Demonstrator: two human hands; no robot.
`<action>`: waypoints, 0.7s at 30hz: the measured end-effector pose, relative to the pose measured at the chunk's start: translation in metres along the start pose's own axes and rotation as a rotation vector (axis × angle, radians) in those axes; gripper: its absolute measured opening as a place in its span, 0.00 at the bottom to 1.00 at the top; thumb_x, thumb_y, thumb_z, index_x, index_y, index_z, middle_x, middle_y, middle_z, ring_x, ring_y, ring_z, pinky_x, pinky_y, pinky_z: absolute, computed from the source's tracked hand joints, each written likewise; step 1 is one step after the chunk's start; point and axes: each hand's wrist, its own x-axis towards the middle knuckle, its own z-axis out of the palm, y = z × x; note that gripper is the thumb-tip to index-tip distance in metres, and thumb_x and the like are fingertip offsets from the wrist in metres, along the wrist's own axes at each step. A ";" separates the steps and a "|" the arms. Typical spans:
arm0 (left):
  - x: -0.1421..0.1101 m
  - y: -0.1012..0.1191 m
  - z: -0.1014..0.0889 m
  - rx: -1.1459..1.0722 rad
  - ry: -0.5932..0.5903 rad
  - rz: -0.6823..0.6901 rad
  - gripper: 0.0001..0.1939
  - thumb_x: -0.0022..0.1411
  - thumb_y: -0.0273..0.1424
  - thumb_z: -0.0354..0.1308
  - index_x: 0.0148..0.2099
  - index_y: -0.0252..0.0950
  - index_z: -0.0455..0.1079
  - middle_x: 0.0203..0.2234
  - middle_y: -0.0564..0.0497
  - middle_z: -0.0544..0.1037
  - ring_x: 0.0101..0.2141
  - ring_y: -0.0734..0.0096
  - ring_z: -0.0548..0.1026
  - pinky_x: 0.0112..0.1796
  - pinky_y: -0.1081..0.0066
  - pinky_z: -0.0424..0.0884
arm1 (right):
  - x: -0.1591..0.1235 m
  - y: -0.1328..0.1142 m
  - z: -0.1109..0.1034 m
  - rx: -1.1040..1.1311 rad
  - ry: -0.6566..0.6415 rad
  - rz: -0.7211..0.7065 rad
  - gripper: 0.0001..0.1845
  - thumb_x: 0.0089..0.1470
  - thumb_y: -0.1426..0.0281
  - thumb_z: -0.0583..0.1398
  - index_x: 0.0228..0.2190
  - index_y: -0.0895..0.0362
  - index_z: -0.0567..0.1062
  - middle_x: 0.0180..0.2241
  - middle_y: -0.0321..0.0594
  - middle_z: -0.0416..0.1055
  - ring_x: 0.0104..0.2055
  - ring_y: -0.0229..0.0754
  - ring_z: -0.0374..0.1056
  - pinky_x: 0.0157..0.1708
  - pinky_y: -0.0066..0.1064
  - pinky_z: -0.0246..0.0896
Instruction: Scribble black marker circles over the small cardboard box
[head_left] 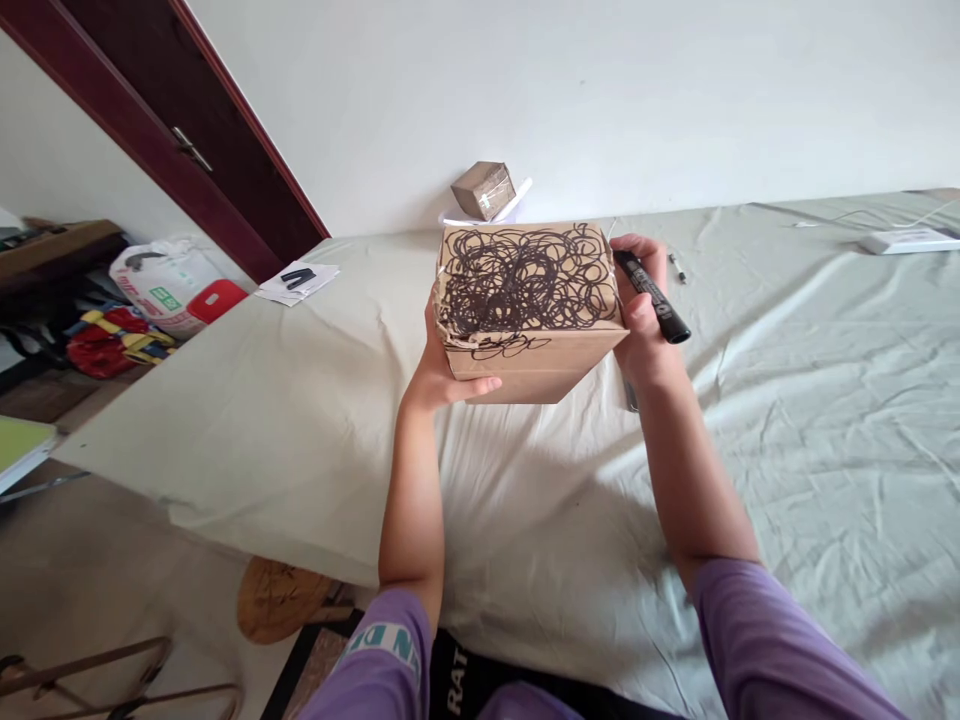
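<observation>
A brown cardboard box [540, 365] is held up above the cloth-covered table, its upper face crowded with black looping scribbles. Some loops run over the edge onto the side facing me. My left hand [442, 370] grips the box's left side, the thumb lying along the near face. At the right side, my right hand [645, 320] is closed around a thick black marker [651, 297] and is against the box's edge. The marker points down to the right. Fingers behind the box are hidden.
A smaller cardboard box [484, 190] rests by the wall. Papers with a black object [298, 280] lie at the table's left corner. A thin pen [678, 268] and a white device [911, 241] are to the right. A wooden stool [281, 600] stands below the table's edge [300, 565].
</observation>
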 end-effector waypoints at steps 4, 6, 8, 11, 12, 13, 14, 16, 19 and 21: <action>-0.003 0.000 -0.002 -0.061 -0.053 -0.073 0.58 0.46 0.57 0.83 0.70 0.38 0.64 0.66 0.30 0.75 0.67 0.34 0.76 0.69 0.38 0.72 | -0.001 -0.006 -0.002 0.009 -0.057 -0.024 0.47 0.52 0.25 0.60 0.62 0.37 0.64 0.70 0.41 0.68 0.78 0.69 0.61 0.62 0.63 0.75; -0.004 0.002 -0.004 -0.089 -0.132 -0.135 0.52 0.49 0.55 0.82 0.68 0.37 0.69 0.62 0.32 0.80 0.64 0.34 0.78 0.68 0.36 0.73 | -0.001 -0.014 -0.002 -0.024 -0.100 -0.061 0.49 0.49 0.26 0.66 0.62 0.37 0.64 0.71 0.40 0.67 0.78 0.69 0.59 0.65 0.62 0.73; -0.005 0.006 -0.006 -0.102 -0.204 -0.198 0.45 0.50 0.54 0.82 0.64 0.37 0.75 0.59 0.34 0.83 0.62 0.32 0.80 0.66 0.35 0.75 | -0.001 -0.021 -0.001 -0.086 -0.126 -0.096 0.52 0.43 0.30 0.72 0.61 0.37 0.65 0.73 0.42 0.65 0.78 0.69 0.59 0.67 0.62 0.71; -0.003 0.010 -0.009 -0.111 -0.267 -0.218 0.39 0.51 0.53 0.81 0.59 0.39 0.78 0.56 0.36 0.85 0.59 0.33 0.82 0.65 0.35 0.77 | 0.000 -0.025 0.000 -0.111 -0.170 -0.091 0.57 0.35 0.34 0.79 0.61 0.38 0.65 0.76 0.45 0.62 0.76 0.69 0.62 0.70 0.65 0.69; -0.002 0.011 -0.010 -0.131 -0.250 -0.175 0.41 0.51 0.54 0.81 0.61 0.41 0.77 0.57 0.37 0.84 0.61 0.34 0.81 0.66 0.37 0.76 | 0.000 -0.024 0.000 -0.101 -0.192 -0.078 0.59 0.34 0.35 0.80 0.61 0.38 0.64 0.76 0.45 0.60 0.76 0.68 0.62 0.70 0.65 0.68; 0.000 0.012 -0.011 -0.160 -0.210 -0.111 0.46 0.51 0.55 0.81 0.66 0.44 0.74 0.60 0.38 0.82 0.63 0.36 0.79 0.68 0.38 0.74 | 0.000 -0.024 0.000 -0.089 -0.214 -0.066 0.60 0.34 0.36 0.80 0.62 0.38 0.63 0.77 0.46 0.59 0.76 0.68 0.62 0.70 0.66 0.68; 0.001 0.012 -0.012 -0.190 -0.160 -0.041 0.53 0.50 0.56 0.81 0.72 0.48 0.67 0.64 0.39 0.78 0.67 0.37 0.76 0.71 0.40 0.70 | 0.000 -0.023 -0.001 -0.083 -0.236 -0.056 0.61 0.34 0.37 0.81 0.62 0.39 0.62 0.77 0.47 0.59 0.76 0.67 0.62 0.71 0.66 0.68; 0.003 0.012 -0.014 -0.217 -0.090 0.061 0.68 0.49 0.57 0.81 0.81 0.56 0.45 0.74 0.39 0.67 0.74 0.41 0.68 0.74 0.43 0.64 | -0.002 -0.021 -0.001 -0.088 -0.272 -0.048 0.61 0.35 0.39 0.81 0.63 0.40 0.62 0.77 0.48 0.58 0.77 0.66 0.62 0.71 0.64 0.68; 0.004 0.009 -0.018 -0.176 -0.108 0.097 0.76 0.53 0.58 0.80 0.83 0.60 0.26 0.78 0.40 0.58 0.77 0.43 0.63 0.76 0.45 0.61 | -0.004 -0.018 -0.002 -0.113 -0.305 -0.051 0.60 0.39 0.38 0.79 0.64 0.42 0.60 0.77 0.51 0.58 0.76 0.65 0.64 0.71 0.64 0.69; 0.004 0.006 -0.022 -0.164 -0.138 0.134 0.75 0.54 0.56 0.79 0.83 0.61 0.26 0.77 0.41 0.59 0.77 0.43 0.62 0.76 0.45 0.60 | -0.005 -0.017 0.000 -0.102 -0.296 -0.057 0.57 0.42 0.36 0.77 0.63 0.42 0.60 0.77 0.51 0.60 0.76 0.65 0.64 0.71 0.65 0.68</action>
